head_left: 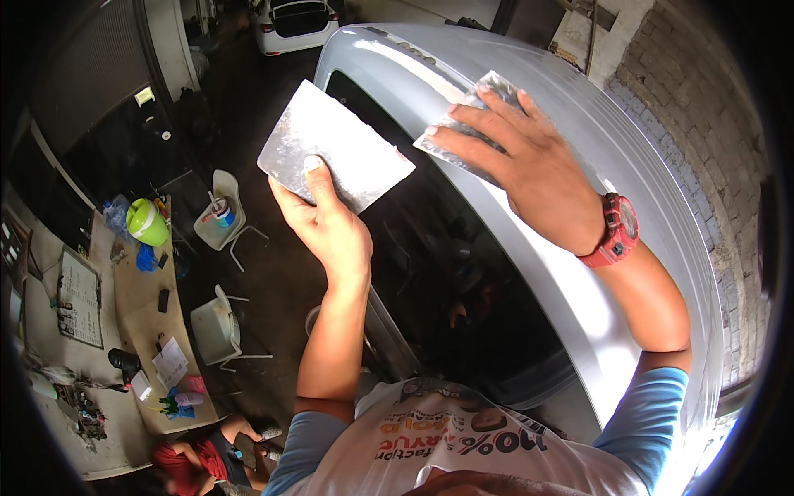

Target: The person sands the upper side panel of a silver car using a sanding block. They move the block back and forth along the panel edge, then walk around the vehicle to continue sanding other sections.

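Note:
My left hand (335, 231) grips a flat rectangular plate (335, 136), its thumb on top and its fingers underneath. White paste covers most of the plate's face, with grey smears along the edges. Farther right, my right hand (546, 178) rests over a thin grey, smeared flat spreader (495, 85), fingers stretched along it. This spreader lies against or just above the roof edge of a silver car (595, 103); any gap is hidden under the hand. A red watch (616, 230) sits on my right wrist.
Dark side windows (488, 306) of the car lie below my hands. On the left are two pale chairs (217, 326), a long table (132, 281) with a green jug (147, 221), and a seated person in red (188, 465). A white car (294, 25) with its trunk raised stands behind.

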`<state>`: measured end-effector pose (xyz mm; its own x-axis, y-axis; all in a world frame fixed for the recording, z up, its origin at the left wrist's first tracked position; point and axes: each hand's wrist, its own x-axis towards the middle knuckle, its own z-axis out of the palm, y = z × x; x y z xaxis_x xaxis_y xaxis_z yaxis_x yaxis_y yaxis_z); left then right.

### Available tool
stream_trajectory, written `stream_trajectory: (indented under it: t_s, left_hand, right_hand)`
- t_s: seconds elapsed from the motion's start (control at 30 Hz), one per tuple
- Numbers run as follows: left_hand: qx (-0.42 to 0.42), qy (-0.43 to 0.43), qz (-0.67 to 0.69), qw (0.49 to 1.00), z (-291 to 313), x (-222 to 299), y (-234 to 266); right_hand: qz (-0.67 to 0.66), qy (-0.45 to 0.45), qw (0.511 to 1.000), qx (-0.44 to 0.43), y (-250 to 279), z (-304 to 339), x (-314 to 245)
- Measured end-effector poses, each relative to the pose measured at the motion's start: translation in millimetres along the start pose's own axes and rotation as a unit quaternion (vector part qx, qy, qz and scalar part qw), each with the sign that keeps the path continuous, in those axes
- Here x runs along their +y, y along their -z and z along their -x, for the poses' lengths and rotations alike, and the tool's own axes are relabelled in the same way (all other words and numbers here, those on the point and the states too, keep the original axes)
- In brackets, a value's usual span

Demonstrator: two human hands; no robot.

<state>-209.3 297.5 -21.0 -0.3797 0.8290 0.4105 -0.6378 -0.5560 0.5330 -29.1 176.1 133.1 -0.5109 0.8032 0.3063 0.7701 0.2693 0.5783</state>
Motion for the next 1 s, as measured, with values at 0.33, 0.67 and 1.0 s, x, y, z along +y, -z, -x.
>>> stream_trajectory:
  t_s: [0.33, 0.67, 1.0]
  left_hand:
    - [0.089, 0.197, 0.109, 0.970, -3.0, -42.5, 27.5]
    - [0.050, 0.430, 0.274, 0.859, 116.2, -163.0, 29.2]
    - [0.051, 0.461, 0.275, 0.842, 118.2, -167.9, 34.2]
  right_hand:
    - [-0.104, -0.021, 0.994, -0.031, -39.6, -22.5, 25.1]
    - [-0.259, -0.067, 0.956, -0.122, -180.5, -157.1, 189.0]
    - [-0.197, -0.171, 0.936, -0.235, -256.3, -241.5, 200.2]
